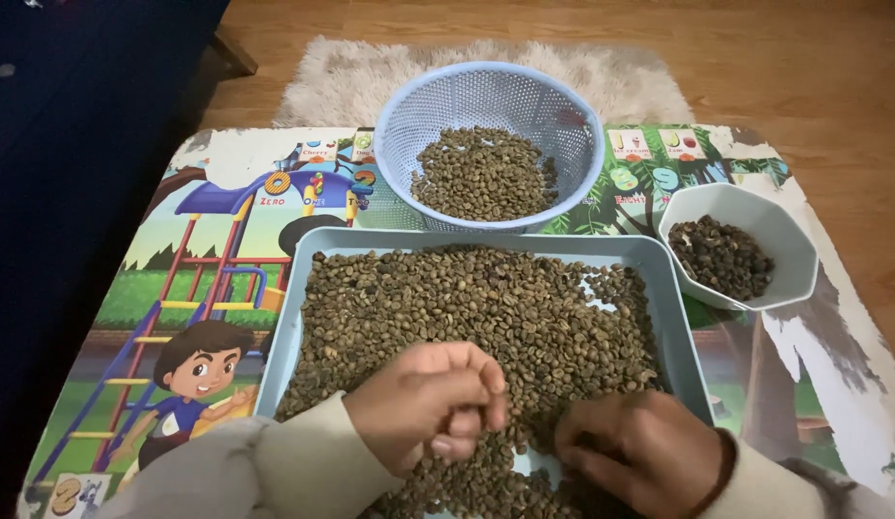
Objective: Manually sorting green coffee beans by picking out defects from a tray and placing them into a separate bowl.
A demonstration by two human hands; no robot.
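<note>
1. A shallow, pale blue rectangular tray with rounded corners holds a dense, pebbly layer of small, oval, dull olive-brown beans.
2. The left hand hovers over the tray's near edge, fingers curled inward and bunched at the tips; whether they pinch a bean cannot be told.
3. The right hand lies palm-down on the beans, fingers bent into the heap.
4. Behind the tray, a round, perforated, light blue plastic colander holds more beans.
5. To the right, a smooth white faceted bowl contains darker beans.
6. Everything sits on a worn, glossy cartoon-printed table.
</note>
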